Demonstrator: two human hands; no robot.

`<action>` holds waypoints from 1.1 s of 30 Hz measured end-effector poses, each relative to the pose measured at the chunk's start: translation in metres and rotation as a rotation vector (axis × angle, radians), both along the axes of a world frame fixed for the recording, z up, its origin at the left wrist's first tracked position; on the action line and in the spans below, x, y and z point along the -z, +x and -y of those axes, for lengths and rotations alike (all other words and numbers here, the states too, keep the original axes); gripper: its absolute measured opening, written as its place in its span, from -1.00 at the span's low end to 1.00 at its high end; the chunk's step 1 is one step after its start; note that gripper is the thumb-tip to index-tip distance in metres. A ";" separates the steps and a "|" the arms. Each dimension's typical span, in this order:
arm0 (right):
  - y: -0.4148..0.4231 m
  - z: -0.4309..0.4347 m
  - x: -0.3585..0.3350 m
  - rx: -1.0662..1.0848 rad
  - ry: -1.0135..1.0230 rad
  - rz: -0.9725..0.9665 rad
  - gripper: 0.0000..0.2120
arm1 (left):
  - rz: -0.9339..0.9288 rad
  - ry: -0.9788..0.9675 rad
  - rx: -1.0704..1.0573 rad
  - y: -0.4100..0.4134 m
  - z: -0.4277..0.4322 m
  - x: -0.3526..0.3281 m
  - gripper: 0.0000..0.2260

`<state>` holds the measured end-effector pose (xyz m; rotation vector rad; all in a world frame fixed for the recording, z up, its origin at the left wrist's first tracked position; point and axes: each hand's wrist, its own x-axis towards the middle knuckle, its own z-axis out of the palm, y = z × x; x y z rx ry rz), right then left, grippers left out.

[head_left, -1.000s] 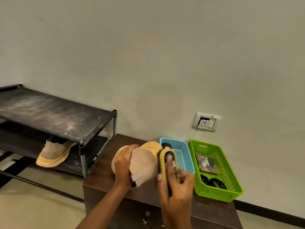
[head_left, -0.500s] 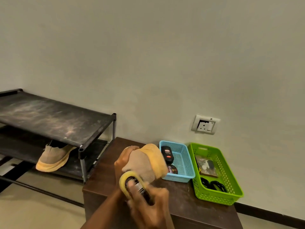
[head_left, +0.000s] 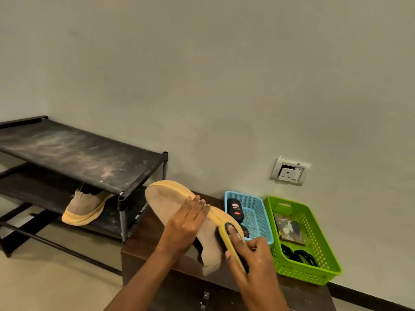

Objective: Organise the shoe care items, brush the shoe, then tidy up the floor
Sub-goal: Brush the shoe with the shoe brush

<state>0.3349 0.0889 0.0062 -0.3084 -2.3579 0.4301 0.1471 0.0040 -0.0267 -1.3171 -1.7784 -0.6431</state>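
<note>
Left hand (head_left: 186,225): fingers laid across the sole of the tan shoe (head_left: 166,203), tips hooked over its yellow rim, thumb hidden beneath. It grips the shoe sole-up, toe tilted up and away. Right hand (head_left: 258,263): fingers wrapped round the yellow brush (head_left: 229,241), forefinger stretched along its back, brush against the shoe's heel end. Just beyond the right fingertips, blue basket (head_left: 242,194): black bottle (head_left: 234,207) lying inside, round tin (head_left: 246,231) partly hidden behind the brush. Just right of it, green basket (head_left: 324,243): flat packet (head_left: 289,230) and black coils (head_left: 301,257), probably laces. Both baskets sit on the brown cabinet (head_left: 143,241), with bare top left of the left hand, out to its edge. Farther left, black rack (head_left: 78,151), second shoe (head_left: 85,207) on its lower shelf. Wall socket (head_left: 288,172) above the baskets.
</note>
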 end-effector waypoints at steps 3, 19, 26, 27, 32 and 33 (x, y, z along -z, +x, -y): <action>-0.005 0.009 -0.011 0.027 -0.046 0.009 -0.49 | -0.040 0.010 0.049 0.001 -0.007 0.002 -0.74; -0.005 -0.013 -0.006 0.132 -0.085 0.027 -0.44 | -0.050 -0.069 0.058 0.004 -0.008 0.007 -0.74; -0.009 0.016 0.011 -0.023 -0.045 -0.082 -0.44 | 0.090 -0.021 0.031 0.004 -0.004 0.007 -0.73; -0.008 0.009 0.011 0.048 -0.111 -0.130 -0.45 | 0.123 -0.019 0.017 0.006 -0.004 0.005 -0.68; -0.005 0.029 0.009 0.046 -0.086 -0.259 -0.47 | 0.203 0.058 0.025 0.010 -0.008 -0.002 -0.70; -0.007 0.036 0.009 0.009 -0.028 -0.253 -0.49 | 0.248 0.084 0.027 0.011 -0.006 -0.003 -0.76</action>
